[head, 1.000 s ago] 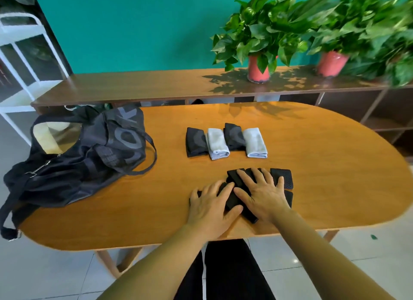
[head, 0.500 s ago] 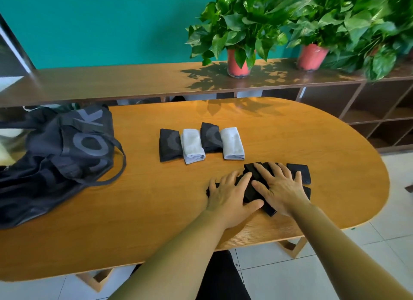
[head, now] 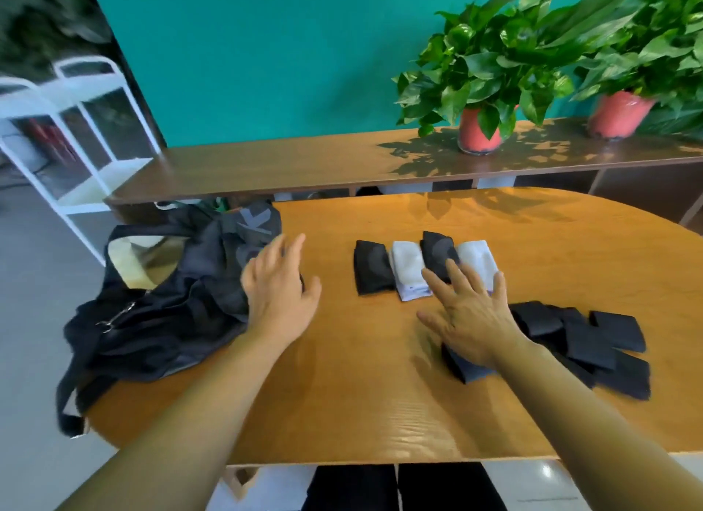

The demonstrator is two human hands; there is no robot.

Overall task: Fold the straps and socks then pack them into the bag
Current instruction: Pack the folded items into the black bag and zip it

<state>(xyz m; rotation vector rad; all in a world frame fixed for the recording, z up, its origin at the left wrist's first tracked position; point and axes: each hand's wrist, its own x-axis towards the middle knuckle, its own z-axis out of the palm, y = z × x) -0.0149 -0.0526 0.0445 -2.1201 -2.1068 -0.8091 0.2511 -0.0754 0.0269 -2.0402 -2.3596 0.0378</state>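
Head view. Step in hand, by judgement: folding looks finished and packing is about to start.

Task items:
- Four socks (head: 409, 270) lie folded in a row at mid-surface, alternating black, white, black, white, with neighbours touching.
- The straps (head: 586, 335) form a loose overlapping pile of flat black rectangles at near right. One piece lies partly under the right wrist.
- The bag (head: 159, 312) sits slumped at the left end of the surface (head: 380, 404), partly hanging over the edge. Its mouth gapes on the far left and shows a pale lining.

Hands:
- Left hand (head: 279, 282): grip wide, fingers straight, nothing held. It lies over the bag's right edge. Contact with the fabric cannot be told.
- Right hand (head: 471, 312): grip wide, fingers spread, nothing held. Its fingertips overlap the near ends of the two right-hand socks. Touching or hovering cannot be told, as the hand is blurred.

Next move, judged: one hand should hold the bag mouth open. The other should close gently round a sock bundle without springing the fold.

Materials:
- Bag: thin dark fabric, limp and creased, with grey lettering and a small metal clip.
- Socks: soft knit, in thick rounded bundles.
- Straps: flatter, matte, square-cornered.
- Surface: glossy orange-brown wood with visible grain.
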